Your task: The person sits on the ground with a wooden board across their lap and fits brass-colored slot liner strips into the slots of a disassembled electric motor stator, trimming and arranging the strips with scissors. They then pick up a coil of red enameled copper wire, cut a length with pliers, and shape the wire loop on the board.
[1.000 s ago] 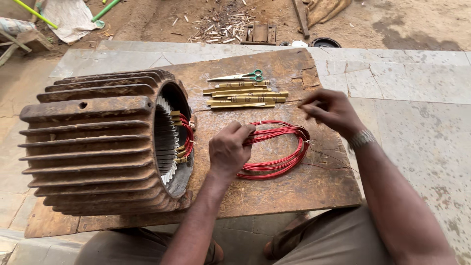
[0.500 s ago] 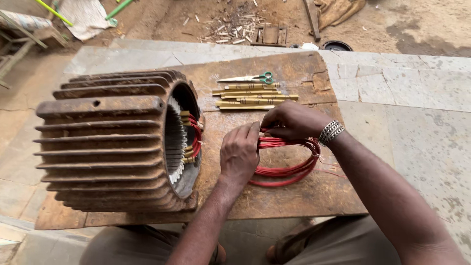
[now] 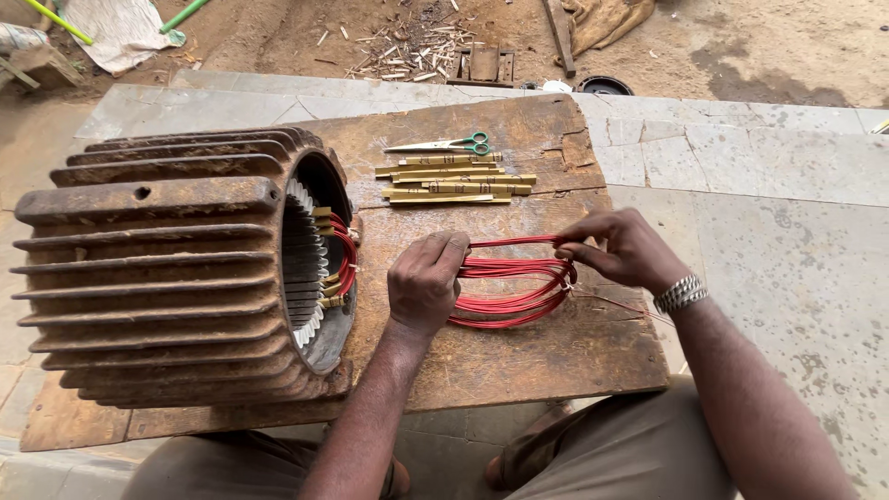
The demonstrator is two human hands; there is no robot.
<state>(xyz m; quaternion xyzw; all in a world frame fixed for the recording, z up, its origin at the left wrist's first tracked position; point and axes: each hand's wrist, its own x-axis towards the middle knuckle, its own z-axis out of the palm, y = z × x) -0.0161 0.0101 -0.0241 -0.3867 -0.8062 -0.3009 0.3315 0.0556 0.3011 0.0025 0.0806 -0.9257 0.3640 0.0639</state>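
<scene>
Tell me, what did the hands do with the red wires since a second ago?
The right hand came down from the sticks and took hold of the far end of the red wire coil. The left hand grips the near end, and together they have pulled the loops longer and flatter. The ribbed metal housing, scissors and brass-coloured strips stayed put.

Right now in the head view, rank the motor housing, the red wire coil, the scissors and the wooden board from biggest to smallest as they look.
1. Wooden board
2. Motor housing, nearer the camera, so its look is inflated
3. Red wire coil, held by the left hand and right hand
4. Scissors, farthest away
</scene>
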